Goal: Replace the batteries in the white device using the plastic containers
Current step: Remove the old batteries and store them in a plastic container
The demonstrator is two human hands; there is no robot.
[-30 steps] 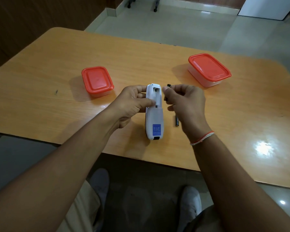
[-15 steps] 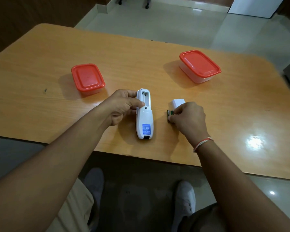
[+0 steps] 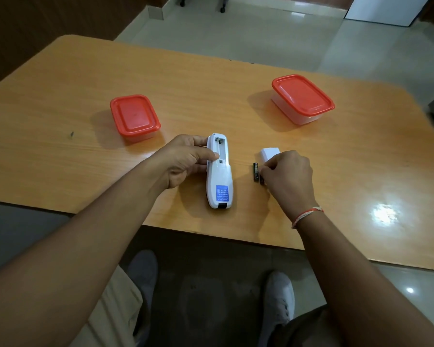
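The right hand (image 3: 287,175) has set the second battery (image 3: 261,180) beside the first battery (image 3: 255,171), fingertips curled on it. The left hand (image 3: 186,159) still clamps the white device (image 3: 219,180), its compartment now empty; old cells appear removed.

The white handheld device (image 3: 219,171) lies lengthwise on the orange wooden table (image 3: 361,171), directly right of the left hand's fingers (image 3: 206,155), which wrap its upper body. Two black cylindrical batteries (image 3: 256,172) lie side by side at the tips of the right hand's fingers (image 3: 267,169). The small white plastic cover (image 3: 268,154) sits just behind those fingers. The small red-lidded clear plastic container (image 3: 134,118) stands behind the left fingers, slightly leftward; the larger red-lidded clear plastic container (image 3: 302,97) stands well behind the right fingers.
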